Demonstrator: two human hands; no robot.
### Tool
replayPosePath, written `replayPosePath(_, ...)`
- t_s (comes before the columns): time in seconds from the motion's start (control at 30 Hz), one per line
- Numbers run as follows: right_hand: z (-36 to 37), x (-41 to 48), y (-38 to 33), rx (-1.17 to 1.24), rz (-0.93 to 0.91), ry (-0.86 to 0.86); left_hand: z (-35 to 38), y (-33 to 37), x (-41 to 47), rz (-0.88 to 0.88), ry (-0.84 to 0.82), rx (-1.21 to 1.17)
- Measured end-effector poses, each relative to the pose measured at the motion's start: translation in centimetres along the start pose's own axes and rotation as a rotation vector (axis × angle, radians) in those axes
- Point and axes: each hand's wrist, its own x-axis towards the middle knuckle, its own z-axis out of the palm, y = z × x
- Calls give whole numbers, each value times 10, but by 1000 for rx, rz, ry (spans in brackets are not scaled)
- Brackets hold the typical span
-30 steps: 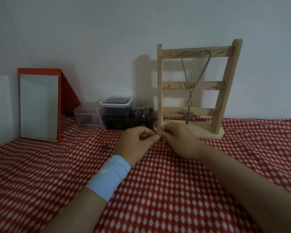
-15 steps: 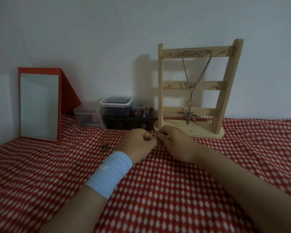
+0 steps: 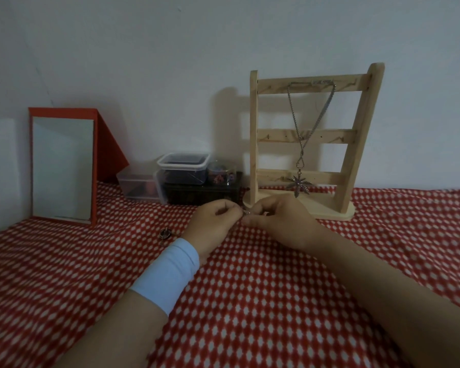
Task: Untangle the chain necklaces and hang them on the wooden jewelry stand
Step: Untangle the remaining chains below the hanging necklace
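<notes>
- Both grips are narrow. The left hand (image 3: 215, 221) and right hand (image 3: 279, 224) pinch a tiny glint of chain (image 3: 246, 213) between their fingertips, low over the red dotted cloth (image 3: 250, 301), just in front of the wooden jewelry stand (image 3: 259, 128). The fingers hide most of the chain, so I cannot tell how knotted it is.
- Pulling the two pinches apart could, I think, tighten a knot rather than free it, or snap a fine link.
- A slip would drop it onto that busy pattern, where it may be hard to spot.
- On the lift toward the pegs, a knuckle could knock the hung necklace (image 3: 300, 155) loose.
- The small dark piece (image 3: 166, 233) left of the hands might be overlooked.
</notes>
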Motion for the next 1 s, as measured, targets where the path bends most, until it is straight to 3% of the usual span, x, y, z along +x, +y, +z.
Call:
replayPosePath(0.1,-4,-1,1,150,67,14,-2,1,0,129,45,192)
replayPosePath(0.2,-4,-1,1,166,75,25,-1,0,-1,152,37,252)
replayPosePath(0.5,3,0,-3,107,25,111,2,1,-2,36,71,-68)
replayPosePath(0.63,0,1,-6,-45,76,38,6,-3,-4,40,33,-5)
replayPosePath(0.83,-3,-2,-7,192,177,22,6,-2,-3,131,3,233)
replayPosePath(1.0,4,-3,-6,68,85,59,2,-2,-2,-27,-11,-10)
